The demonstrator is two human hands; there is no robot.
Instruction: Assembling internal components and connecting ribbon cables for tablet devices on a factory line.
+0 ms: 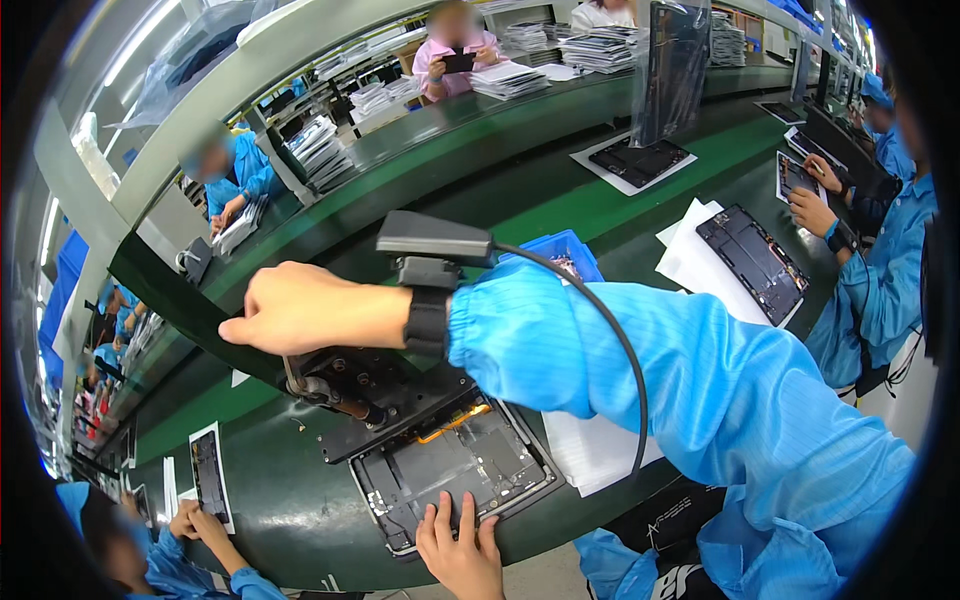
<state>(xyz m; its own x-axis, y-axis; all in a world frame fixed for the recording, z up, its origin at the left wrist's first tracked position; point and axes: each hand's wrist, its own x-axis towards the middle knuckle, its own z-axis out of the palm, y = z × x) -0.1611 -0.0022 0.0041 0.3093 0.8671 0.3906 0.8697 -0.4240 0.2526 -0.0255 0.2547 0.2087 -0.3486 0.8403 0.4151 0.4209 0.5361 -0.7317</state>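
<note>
An opened tablet housing [415, 470] with dark inner parts and an orange flex cable [452, 424] lies in front of me. Its far edge sits under the bar of a black bench press [395, 425]. My left hand [463, 550] rests on the near edge of the housing, fingers stretched out. Across the bench reaches my right arm, in a blue sleeve. Above the press, my right hand [305, 308] is closed over its metal lever [298, 380]; the hand hides the lever's top. A black device [435, 238] with a cable is strapped to my right wrist.
Behind my sleeve stands a blue bin [565, 255] of small parts. White sheets [590, 455] lie right of the housing. Other opened tablets [755, 262] rest along the green bench [270, 490]. Co-workers sit left, right and across; a post [190, 310] rises at left.
</note>
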